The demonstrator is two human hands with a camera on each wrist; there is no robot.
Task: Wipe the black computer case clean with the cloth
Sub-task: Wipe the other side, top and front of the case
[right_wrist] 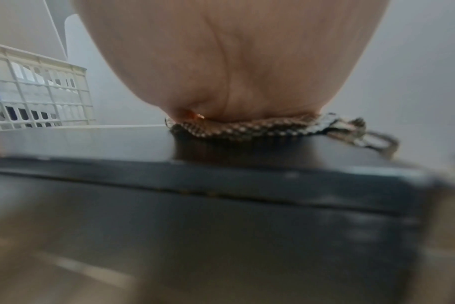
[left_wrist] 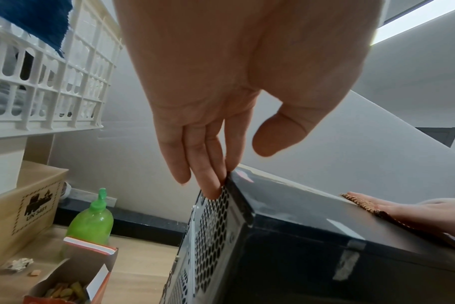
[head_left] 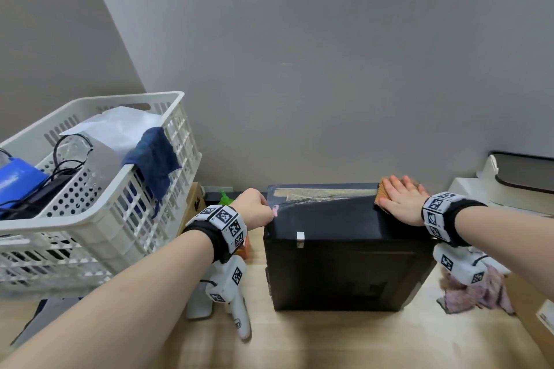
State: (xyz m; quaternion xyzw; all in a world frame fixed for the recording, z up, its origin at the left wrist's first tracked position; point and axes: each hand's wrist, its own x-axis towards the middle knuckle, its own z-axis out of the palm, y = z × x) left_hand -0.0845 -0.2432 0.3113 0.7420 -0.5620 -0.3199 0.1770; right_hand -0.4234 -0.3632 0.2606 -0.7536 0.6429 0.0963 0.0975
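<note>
The black computer case (head_left: pixel 344 263) stands on the wooden table (head_left: pixel 329 341). A brown woven cloth (head_left: pixel 380 189) lies on its top at the far right corner. My right hand (head_left: pixel 400 199) presses flat on the cloth, fingers straight. In the right wrist view the palm (right_wrist: pixel 221 61) sits on the cloth (right_wrist: pixel 247 128) above the case (right_wrist: pixel 221 236). My left hand (head_left: pixel 254 207) is at the case's top left edge. The left wrist view shows its fingers (left_wrist: pixel 216 148) nearly straight, their tips touching the perforated end panel of the case (left_wrist: pixel 299 257), thumb apart. The cloth (left_wrist: pixel 364 203) also shows there.
A white slatted basket (head_left: pixel 120 189) holding cables and a blue rag (head_left: pixel 156 159) stands to the left. Between basket and case are a green bottle (left_wrist: pixel 91 222), a cardboard box (left_wrist: pixel 21 205) and an open snack box (left_wrist: pixel 86 273). A pink cloth (head_left: pixel 479 293) and a white device (head_left: pixel 509 189) are at the right.
</note>
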